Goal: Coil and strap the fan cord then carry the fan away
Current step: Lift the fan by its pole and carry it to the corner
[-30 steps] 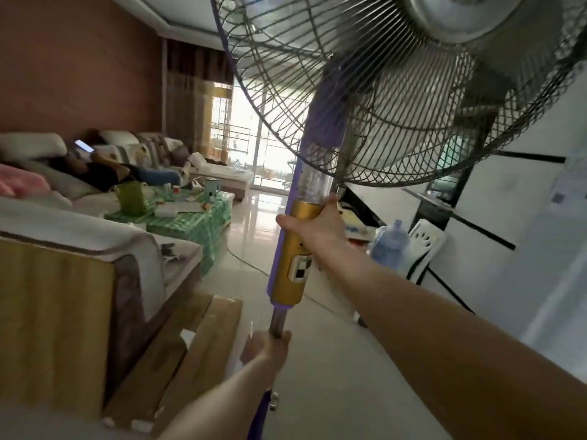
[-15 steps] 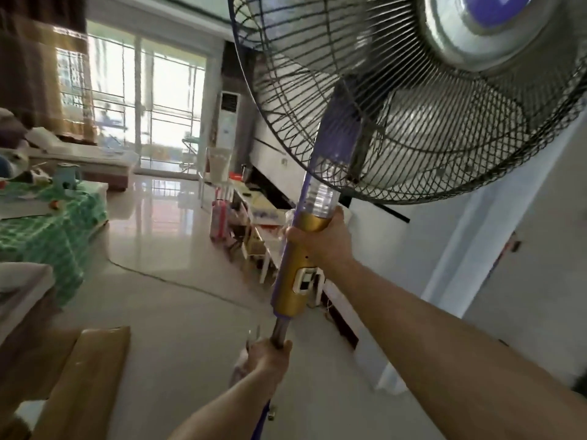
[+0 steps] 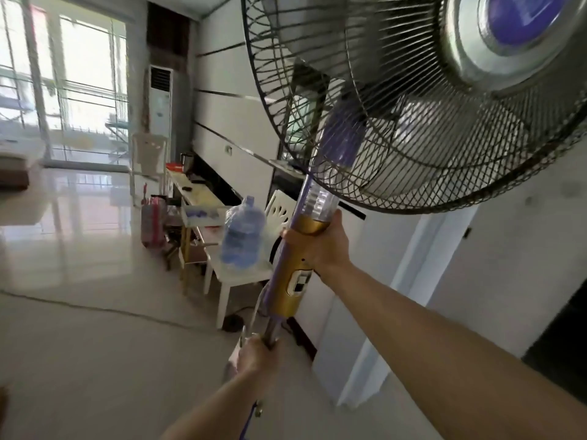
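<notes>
Glossy tiled floor (image 3: pixel 95 360) ahead: keep the purple-and-gold pedestal fan (image 3: pixel 293 271) upright, right hand (image 3: pixel 317 246) fingers wrapped on its gold column, left hand (image 3: pixel 257 360) clenched round the pole.

No legible text anywhere. Control panel (image 3: pixel 298 282) on the fan's gold column, just below the right hand (image 3: pixel 320 246), shows only dark squares, no readable marks. Purple hub badge (image 3: pixel 521 17), well above that hand, is blank or blurred. Air conditioner (image 3: pixel 161 100) front unreadable.

fan (image 3: pixel 413 122): black mesh grille, purple hub, gold/purple pole.
</notes>
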`<state>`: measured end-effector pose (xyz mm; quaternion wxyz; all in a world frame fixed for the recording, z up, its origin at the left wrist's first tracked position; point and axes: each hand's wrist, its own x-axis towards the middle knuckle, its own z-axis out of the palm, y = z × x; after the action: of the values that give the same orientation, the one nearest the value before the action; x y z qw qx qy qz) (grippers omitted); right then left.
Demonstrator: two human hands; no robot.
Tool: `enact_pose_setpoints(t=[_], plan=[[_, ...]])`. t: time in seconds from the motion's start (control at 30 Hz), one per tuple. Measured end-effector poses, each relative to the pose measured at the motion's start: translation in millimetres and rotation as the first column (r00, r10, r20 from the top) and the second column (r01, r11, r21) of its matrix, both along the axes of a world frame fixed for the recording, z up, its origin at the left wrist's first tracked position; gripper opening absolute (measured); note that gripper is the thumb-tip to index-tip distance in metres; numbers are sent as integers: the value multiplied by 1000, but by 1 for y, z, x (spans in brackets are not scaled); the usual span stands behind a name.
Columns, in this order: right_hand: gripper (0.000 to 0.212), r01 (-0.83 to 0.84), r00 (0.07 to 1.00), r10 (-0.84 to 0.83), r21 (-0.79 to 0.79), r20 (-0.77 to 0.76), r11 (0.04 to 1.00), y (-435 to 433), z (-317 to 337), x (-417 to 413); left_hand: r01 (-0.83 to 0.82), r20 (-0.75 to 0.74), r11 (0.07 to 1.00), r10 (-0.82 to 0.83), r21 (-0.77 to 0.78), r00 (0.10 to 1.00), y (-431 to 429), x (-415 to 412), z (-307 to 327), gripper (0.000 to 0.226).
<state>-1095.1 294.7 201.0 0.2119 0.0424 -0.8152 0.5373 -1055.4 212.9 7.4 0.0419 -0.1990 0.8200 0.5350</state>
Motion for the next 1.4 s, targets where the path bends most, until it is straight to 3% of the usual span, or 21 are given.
enact_pose_setpoints(t=[0.27,0.73,0.93,1.1,1.4], plan=[[67,-37,999,37,19,13,999,28,-8,-147,-67,-10,998,67,7,998,34,-141,-7,22],[67,16,995,-23,71,95,997,43,-36,-405,15,9,998,-16,59,1000,57,-417,-53,10],[66,-33,993,26,60,114,998,68,-58,-488,12,12,999,-13,50,1000,78,-499,-72,19],[58,-78,989,71,50,133,996,93,-85,-554,12,22,997,-13,80,1000,99,-561,-100,27],[69,-103,982,101,7,159,995,105,-176,-660,7,3,998,-8,70,1000,114,-672,-209,27]])
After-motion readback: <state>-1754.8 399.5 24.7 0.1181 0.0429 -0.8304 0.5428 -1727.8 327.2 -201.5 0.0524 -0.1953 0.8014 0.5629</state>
